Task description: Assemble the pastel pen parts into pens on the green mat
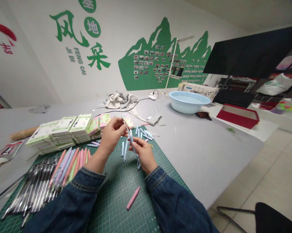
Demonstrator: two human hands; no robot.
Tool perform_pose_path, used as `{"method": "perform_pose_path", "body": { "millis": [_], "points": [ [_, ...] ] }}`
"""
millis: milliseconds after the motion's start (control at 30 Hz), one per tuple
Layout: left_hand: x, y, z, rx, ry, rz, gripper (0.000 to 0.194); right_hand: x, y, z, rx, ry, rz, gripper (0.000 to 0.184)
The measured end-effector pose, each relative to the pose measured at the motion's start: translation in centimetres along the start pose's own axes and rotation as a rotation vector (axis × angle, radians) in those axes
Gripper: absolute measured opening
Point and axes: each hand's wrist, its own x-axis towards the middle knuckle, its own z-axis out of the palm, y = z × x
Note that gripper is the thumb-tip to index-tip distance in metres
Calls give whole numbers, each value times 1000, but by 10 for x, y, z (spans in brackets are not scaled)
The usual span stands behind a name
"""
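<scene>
Pens point(73, 163) in pink, purple, blue and green lie side by side on the green cutting mat point(117, 197), next to the left forearm, and they look like the finished share of the work, though I cannot tell whether each one is complete. In hand is a single light blue barrel point(133, 145), held upright at a tilt above the mat, between the two hands. The right hand point(144, 153) has its fingers pinched around this barrel, while the left hand point(113, 136) pinches a thin stick point(125, 122), perhaps a refill, between thumb and forefinger. The stick lines up with the barrel's upper end; whether it is already inside is too small to tell, so this piece is probably only partway done. Much seems left: loose blue pieces point(123, 149) lie scattered on the mat around and beyond the right hand, and a large heap of dark-and-clear pens point(36, 184) spreads at the mat's left side. One pink piece point(133, 198) lies alone between the forearms. Stacked boxes point(80, 129) stand on the bench point(209, 155) behind the coloured row.
</scene>
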Motion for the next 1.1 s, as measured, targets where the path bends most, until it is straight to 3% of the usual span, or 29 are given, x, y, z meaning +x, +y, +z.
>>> {"method": "perform_pose_path", "body": {
  "millis": [100,267,500,567,667,700,800,867,967,1100],
  "points": [
    [-6,-8,1,130,-98,-50,13,0,0,1,79,2,27,22],
    [-17,-19,-3,160,-57,-129,19,-2,7,6,251,-4,125,17],
    [-23,-22,-10,100,-79,-175,25,-5,8,12,278,-50,151,17],
    [-29,-20,-10,202,-8,-167,29,-4,4,10,266,-56,139,19],
    [-58,-13,-5,574,107,-151,22,-1,-3,3,265,-27,94,19],
    [-73,-10,-1,702,48,-159,17,0,-4,1,267,-14,73,18],
    [-130,0,20,862,-476,-282,7,4,-7,-5,262,11,29,17],
    [-162,6,39,911,-673,-359,11,5,-7,-6,252,16,25,17],
    [-184,13,65,964,-801,-371,25,4,-6,-5,252,7,23,17],
    [-179,18,75,1049,-888,-373,27,2,-6,-4,274,-14,13,16]
  ]
}}
